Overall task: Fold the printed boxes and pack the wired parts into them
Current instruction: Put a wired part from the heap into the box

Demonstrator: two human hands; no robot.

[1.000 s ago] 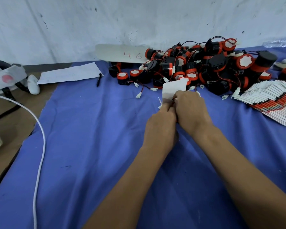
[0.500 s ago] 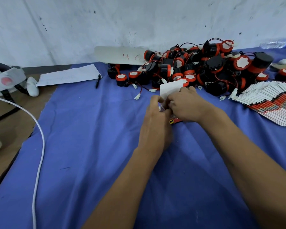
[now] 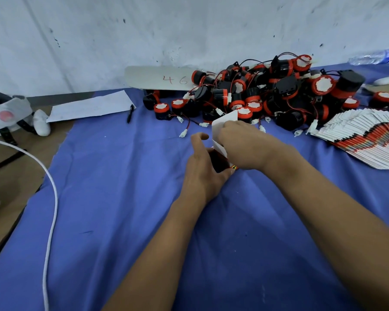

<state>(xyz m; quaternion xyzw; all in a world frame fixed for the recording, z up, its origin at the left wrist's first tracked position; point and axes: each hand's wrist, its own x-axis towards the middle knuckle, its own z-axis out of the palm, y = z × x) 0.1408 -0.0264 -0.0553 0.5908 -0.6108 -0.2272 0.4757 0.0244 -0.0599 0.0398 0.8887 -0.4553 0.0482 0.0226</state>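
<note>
both hands meet over the blue cloth (image 3: 121, 198) just in front of the heap of parts (image 3: 267, 90). the right hand (image 3: 245, 144) grips the box (image 3: 222, 122), fingers curled over its raised white flap, which stands up and tilts toward the heap. the left hand (image 3: 202, 171) cups the lower, dark printed part of the box from the left; its thumb sticks up free beside the flap, and the other fingers curl under and around the box, mostly hidden, so the exact hold there cannot be told. a small red and yellow printed corner of the box shows at the cloth between the two hands. the parts are black cylinders with red rims and white caps, red and black wires trailing off them to small white plugs, some of which lie loose on the cloth near the right hand. to the right of the heap a fanned stack of flat boxes (image 3: 366, 140) lies on the cloth, white edges with red and dark print. behind the heap a pale card (image 3: 157, 78) marked "4 6" leans at the wall. to the left lie a paper (image 3: 92, 106) and a pen (image 3: 130, 113), and a white cable (image 3: 52, 198) runs along the cloth's left edge.
</note>
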